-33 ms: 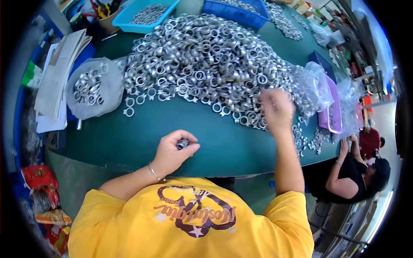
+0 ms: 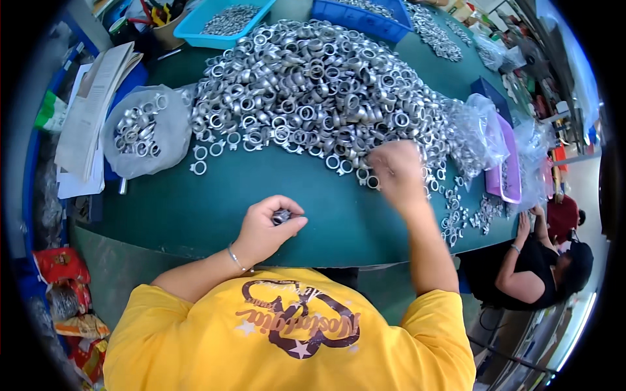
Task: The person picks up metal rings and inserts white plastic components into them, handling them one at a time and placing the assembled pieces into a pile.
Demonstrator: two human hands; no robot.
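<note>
A large heap of silvery metal rings, many with small lugs, covers the far middle of the green table. Above the near part of the table, my left hand is closed around a few metal rings, partly hidden by its fingers. My right hand reaches to the heap's near right edge, over the rings lying there. Motion smears its fingers, so I cannot tell whether it grips a ring.
A plastic-lined container of rings stands left, beside stacked papers. A light-blue tray and a dark-blue tray sit behind the heap. At right are a purple basket and small loose metal parts. Another person works there.
My right hand has moved left and slightly nearer along the heap's edge. My left hand stays closed around the rings in about the same place.
</note>
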